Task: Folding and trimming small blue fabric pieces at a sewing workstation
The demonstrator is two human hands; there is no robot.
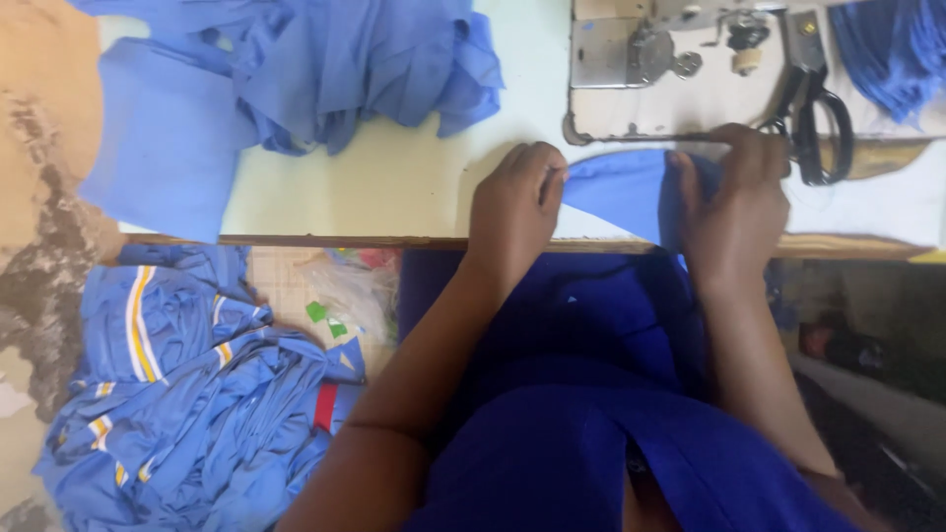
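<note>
Both hands (631,202) pinch blue fabric (616,192) (pale table (394,187)).

Pale table (414,187) bears blue cloth (325,69), scissors (813,108), seemingly a sewing machine (670,89).

**Soft, even light, overall soft focus**

Diffuse light, brightest on the pale table (394,182). Faint shadows under both hands. No hard glare. Whole frame slightly blurred, compression smear on the blue fabric pile (197,394). Lower right corner is dark and murky, with detail lost.
</note>
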